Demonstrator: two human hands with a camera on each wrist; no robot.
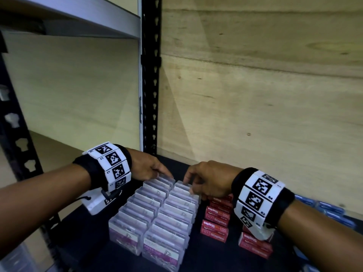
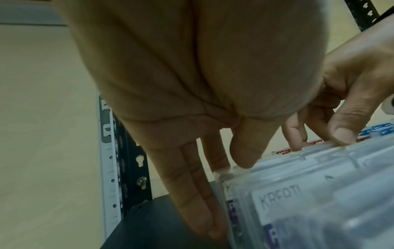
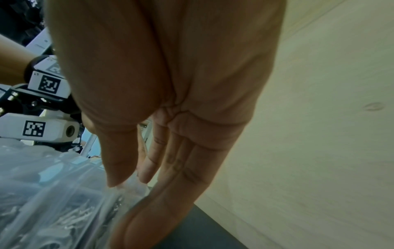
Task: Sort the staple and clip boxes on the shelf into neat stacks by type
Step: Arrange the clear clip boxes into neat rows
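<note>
Two rows of clear plastic clip boxes (image 1: 157,211) stand upright on the black shelf (image 1: 90,238), running away from me. My left hand (image 1: 167,176) is at the far end of the left row. In the left wrist view its straight fingers (image 2: 198,202) lie down the back face of the last clip box (image 2: 298,202), with the thumb on its top edge. My right hand (image 1: 188,185) is at the far end of the right row, its straight fingers (image 3: 181,176) behind the clip boxes (image 3: 53,202) and the thumb tip on top. Red staple boxes (image 1: 216,218) lie stacked to the right of the rows.
More red staple boxes (image 1: 255,246) sit under my right wrist. Blue boxes (image 1: 330,211) line the shelf's right side. A plywood back wall (image 1: 255,95) stands close behind the hands. A black slotted upright (image 1: 151,75) rises at the back left, with an upper shelf (image 1: 78,18) overhead.
</note>
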